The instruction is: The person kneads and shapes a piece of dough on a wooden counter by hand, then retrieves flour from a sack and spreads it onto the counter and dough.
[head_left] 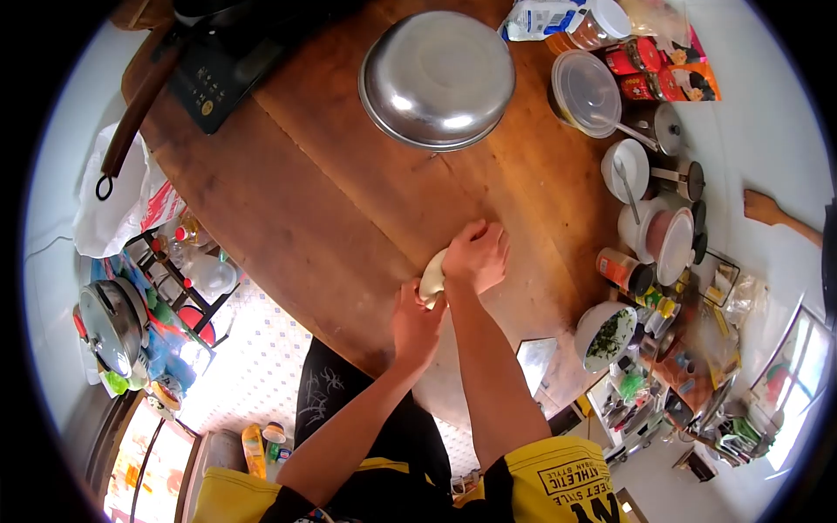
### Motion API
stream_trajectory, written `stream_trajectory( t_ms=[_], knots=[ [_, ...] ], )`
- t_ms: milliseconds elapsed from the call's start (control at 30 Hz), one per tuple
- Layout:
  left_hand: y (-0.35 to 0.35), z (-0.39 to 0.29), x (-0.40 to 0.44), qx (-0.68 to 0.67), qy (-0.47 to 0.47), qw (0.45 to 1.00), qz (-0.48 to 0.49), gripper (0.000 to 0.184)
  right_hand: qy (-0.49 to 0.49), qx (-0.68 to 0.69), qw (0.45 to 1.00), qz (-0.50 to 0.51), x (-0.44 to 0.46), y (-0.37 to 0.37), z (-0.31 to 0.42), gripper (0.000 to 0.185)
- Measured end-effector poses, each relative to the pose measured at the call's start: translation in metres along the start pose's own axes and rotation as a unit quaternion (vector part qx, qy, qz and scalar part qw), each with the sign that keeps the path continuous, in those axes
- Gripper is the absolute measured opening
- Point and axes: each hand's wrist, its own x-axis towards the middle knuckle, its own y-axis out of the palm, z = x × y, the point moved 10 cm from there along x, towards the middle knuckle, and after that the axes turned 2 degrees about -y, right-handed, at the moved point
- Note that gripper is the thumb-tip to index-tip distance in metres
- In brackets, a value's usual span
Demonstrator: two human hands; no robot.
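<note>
Pale dough (432,281), oblong, rounded and apparently smooth, sits on the brown wooden table (318,205), clasped between the left hand (417,321) and right hand (478,257). Beyond, a shiny steel bowl (438,74) lies upturned, its base rounded.

The dough (432,277) is pale cream, the wooden tabletop (349,200) reddish brown. Black lettering (580,481) marks the yellow sleeve (558,452).
</note>
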Motion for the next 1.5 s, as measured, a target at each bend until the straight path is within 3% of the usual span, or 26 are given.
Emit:
stream_trajectory(
  t_ms=[67, 133, 233, 300, 400, 467, 533, 633, 667, 767, 833, 900, 967, 1233, 1333, 1400, 1433, 1500],
  knots=[
    [0.000, -0.004, -0.001, 0.055, -0.002, 0.997, -0.055, 0.032, 0.027, 0.006, 0.999, 0.022, 0.003, 0.004, 0.000, 0.026],
    [-0.006, -0.002, -0.005, -0.014, -0.017, 0.993, -0.114, 0.027, 0.060, 0.014, 0.997, 0.038, -0.003, -0.004, -0.011, 0.026],
    [-0.005, -0.001, -0.009, -0.052, 0.007, 0.995, -0.089, 0.028, 0.029, 0.026, 0.996, 0.085, -0.007, -0.014, -0.012, 0.024],
    [-0.008, -0.003, -0.014, -0.065, 0.001, 0.996, -0.066, 0.028, 0.020, 0.010, 0.971, 0.239, -0.011, -0.001, -0.015, 0.030],
    [-0.011, -0.013, -0.017, 0.005, 0.027, 0.999, -0.033, 0.028, 0.065, 0.009, 0.960, 0.272, -0.013, -0.007, -0.045, 0.038],
    [-0.012, -0.050, -0.021, 0.130, 0.172, 0.975, -0.059, 0.030, 0.119, 0.025, 0.953, 0.276, -0.008, -0.007, -0.056, 0.040],
    [-0.004, -0.061, -0.019, 0.181, 0.173, 0.967, -0.039, 0.029, 0.175, 0.038, 0.942, 0.284, -0.006, 0.000, -0.060, 0.042],
    [0.005, -0.073, -0.020, 0.257, 0.187, 0.948, -0.009, 0.027, 0.137, 0.056, 0.953, 0.263, -0.007, 0.016, -0.035, 0.040],
    [0.007, -0.074, -0.019, 0.282, 0.205, 0.937, 0.000, 0.028, 0.081, 0.027, 0.970, 0.229, -0.009, 0.012, -0.026, 0.037],
    [-0.006, -0.065, -0.020, 0.260, 0.240, 0.935, -0.003, 0.035, -0.004, 0.012, 0.981, 0.191, -0.017, -0.001, -0.016, 0.029],
    [-0.014, -0.049, -0.018, 0.194, 0.192, 0.962, 0.015, 0.038, -0.034, 0.028, 0.983, 0.179, -0.017, -0.001, -0.013, 0.026],
    [-0.015, -0.027, -0.020, 0.129, 0.137, 0.981, 0.037, 0.040, -0.115, 0.049, 0.990, 0.064, -0.020, -0.013, -0.003, 0.022],
    [-0.009, 0.002, -0.013, -0.041, 0.001, 0.997, 0.071, 0.043, -0.084, 0.043, 0.993, 0.072, -0.016, -0.002, -0.005, 0.021],
    [0.002, 0.002, -0.012, -0.081, -0.018, 0.992, -0.090, 0.034, -0.001, -0.026, 0.999, 0.036, -0.008, -0.006, -0.008, 0.025],
    [-0.008, 0.004, -0.014, -0.105, -0.023, 0.989, -0.100, 0.031, 0.006, -0.022, 0.995, 0.098, -0.003, -0.006, -0.009, 0.027],
    [-0.008, -0.007, -0.013, -0.021, 0.020, 0.998, -0.052, 0.030, 0.051, -0.016, 0.977, 0.208, -0.009, 0.004, -0.021, 0.032],
    [-0.007, -0.009, -0.012, -0.023, 0.024, 0.998, -0.052, 0.030, 0.050, -0.014, 0.978, 0.204, -0.005, 0.000, -0.021, 0.032],
    [-0.004, -0.022, -0.011, 0.061, 0.059, 0.994, -0.063, 0.029, 0.072, 0.026, 0.949, 0.307, -0.007, 0.010, -0.018, 0.041]
  ],
)
